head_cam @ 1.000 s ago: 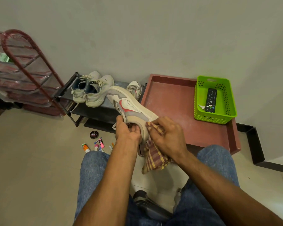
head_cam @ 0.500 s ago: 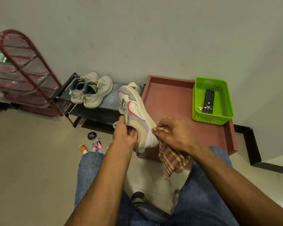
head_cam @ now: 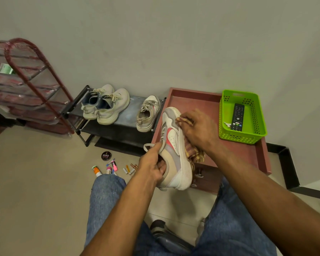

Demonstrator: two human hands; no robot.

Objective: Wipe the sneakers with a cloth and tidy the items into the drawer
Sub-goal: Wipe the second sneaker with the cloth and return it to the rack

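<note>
Since before, right hand has slid its clenched cloth toward twelve o'clock along the sneaker; left hand grasps its collar.

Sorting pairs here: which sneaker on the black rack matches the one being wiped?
The lone white low-top sneaker with a red side mark at the black rack's right end; the pale laced pair to its left is plain.

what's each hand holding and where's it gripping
The left hand grips the sneaker at its heel collar; the right hand presses the checked cloth against its side.

head-worn view — forward, downward, close
</note>
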